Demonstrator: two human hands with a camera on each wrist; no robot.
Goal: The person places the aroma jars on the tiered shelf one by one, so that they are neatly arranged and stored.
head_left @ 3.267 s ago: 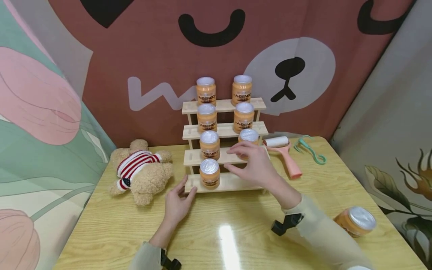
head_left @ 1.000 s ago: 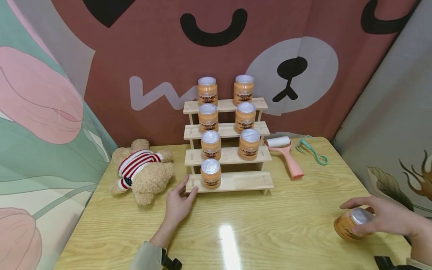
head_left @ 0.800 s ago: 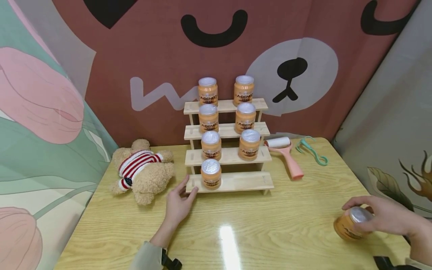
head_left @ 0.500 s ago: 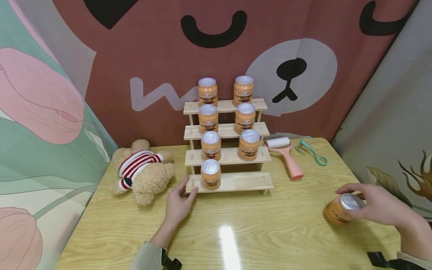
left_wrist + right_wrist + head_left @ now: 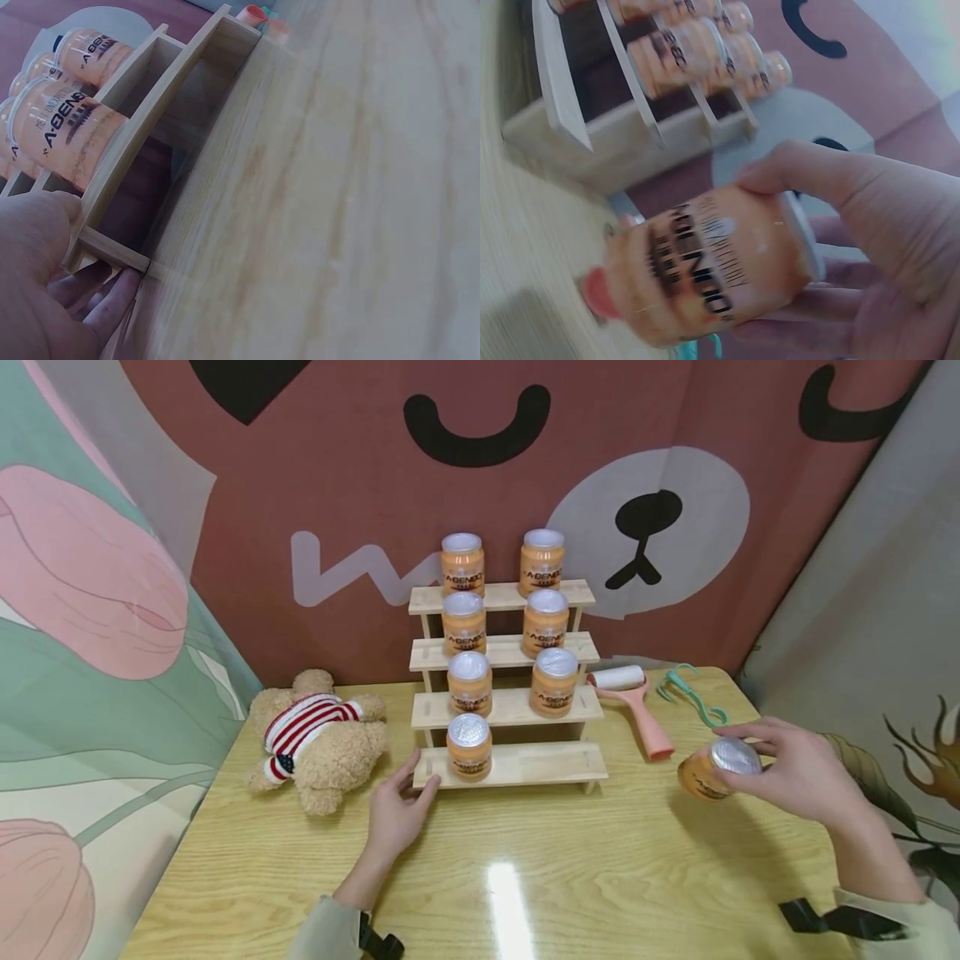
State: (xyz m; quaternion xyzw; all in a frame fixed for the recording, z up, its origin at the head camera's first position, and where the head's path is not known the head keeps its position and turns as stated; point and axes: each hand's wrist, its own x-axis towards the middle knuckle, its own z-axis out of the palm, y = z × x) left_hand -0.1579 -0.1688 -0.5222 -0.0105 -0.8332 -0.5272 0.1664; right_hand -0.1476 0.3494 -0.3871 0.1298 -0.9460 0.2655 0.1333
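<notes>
My right hand [image 5: 795, 768] grips an orange jar [image 5: 705, 777] with a silver lid, holding it tilted above the table's right side. In the right wrist view, the thumb lies on one side of the held jar [image 5: 705, 262] and fingers are on the other. My left hand [image 5: 399, 814] holds the left end of the lowest step of a four-step wooden display shelf [image 5: 543, 766]. In the left wrist view, fingers reach below the board beside its leg. One similar jar [image 5: 469, 756] stands on the lowest step's left part. Each upper step bears two jars, such as this jar [image 5: 553, 693].
A teddy bear [image 5: 330, 752] in a striped sweater lies left of the shelf. On the right are a pink-handled lint roller [image 5: 647, 722] and a green hook [image 5: 697, 697]. All stand on a wood-grain table [image 5: 435, 893], with a printed curtain [image 5: 360, 468] behind.
My right hand left the shelf's right side, took hold of the jar at the table's right, and lifted it leftward and away from me toward the shelf. My left hand has stayed put.
</notes>
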